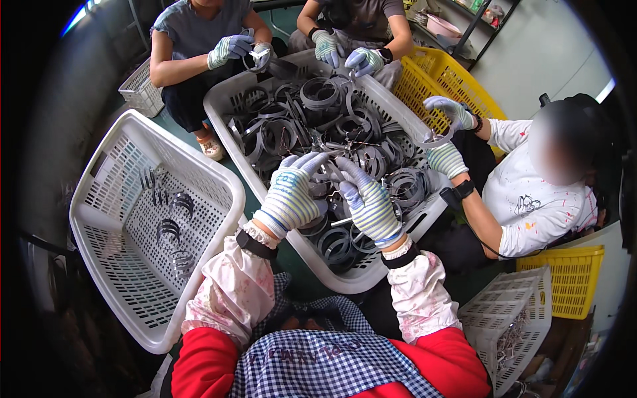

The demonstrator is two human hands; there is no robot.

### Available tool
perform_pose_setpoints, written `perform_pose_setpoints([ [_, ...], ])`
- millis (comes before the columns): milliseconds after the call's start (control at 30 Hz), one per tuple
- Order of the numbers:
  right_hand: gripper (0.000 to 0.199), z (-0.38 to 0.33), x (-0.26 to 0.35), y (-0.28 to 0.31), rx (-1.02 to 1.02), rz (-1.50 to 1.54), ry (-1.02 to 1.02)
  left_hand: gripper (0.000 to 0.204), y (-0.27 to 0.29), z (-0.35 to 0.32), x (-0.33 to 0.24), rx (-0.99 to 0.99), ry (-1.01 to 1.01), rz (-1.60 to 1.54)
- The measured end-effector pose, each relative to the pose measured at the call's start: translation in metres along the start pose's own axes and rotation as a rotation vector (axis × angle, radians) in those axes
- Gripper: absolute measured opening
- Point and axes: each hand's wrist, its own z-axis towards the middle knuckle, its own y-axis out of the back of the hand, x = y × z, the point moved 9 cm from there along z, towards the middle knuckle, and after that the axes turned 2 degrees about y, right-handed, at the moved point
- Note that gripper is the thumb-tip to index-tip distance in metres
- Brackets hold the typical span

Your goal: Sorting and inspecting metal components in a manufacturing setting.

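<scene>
Both my hands wear white gloves with coloured stripes and meet over the large white basket (232, 142), which is heaped with grey ring-shaped bands (320, 93). My left hand (290, 194) is closed, its fingertips pressed together over the heap. My right hand (373, 207) is closed opposite, its fingertips close to the left ones. Whatever lies between the fingertips is too small to make out. A thin white rod (341, 222) sticks out beside my right palm; I cannot tell whether that hand grips it. More bands (337, 249) lie below my hands.
On the left stands another white basket (149, 302) with several bands inside. Three people sit round the heap, their gloved hands (229, 51) over or near it. Yellow crates (488, 99) stand at the back right and lower right, near a white basket (464, 315) of thin metal pieces.
</scene>
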Motion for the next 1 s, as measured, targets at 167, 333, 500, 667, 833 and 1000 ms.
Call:
perform_pose_setpoints([
  [167, 0.046, 0.0, -0.012, 0.019, -0.163, 0.233, -0.095, 0.086, 0.024, -0.002, -0.007, -0.295, 0.059, -0.117],
  [333, 0.044, 0.004, -0.02, 0.02, -0.214, 0.316, -0.181, 0.079, 0.026, -0.002, -0.017, -0.235, -0.064, -0.058],
  [500, 0.039, 0.01, 0.018, 0.001, -0.052, -0.248, 0.153, 0.086, 0.016, -0.001, -0.018, -0.245, -0.103, 0.037],
  [667, 0.041, 0.007, 0.03, -0.009, 0.013, -0.759, 0.329, 0.099, 0.012, 0.004, -0.001, -0.11, 0.155, -0.201],
  [833, 0.057, 0.014, 0.02, 0.043, -0.222, -0.244, 0.252, 0.088, 0.003, 0.012, 0.009, -0.014, 0.086, -0.59],
  [1000, 0.086, 0.015, -0.012, 0.015, 0.18, -0.087, 0.098, 0.073, -0.017, 0.012, 0.032, 0.062, 0.246, -1.265],
])
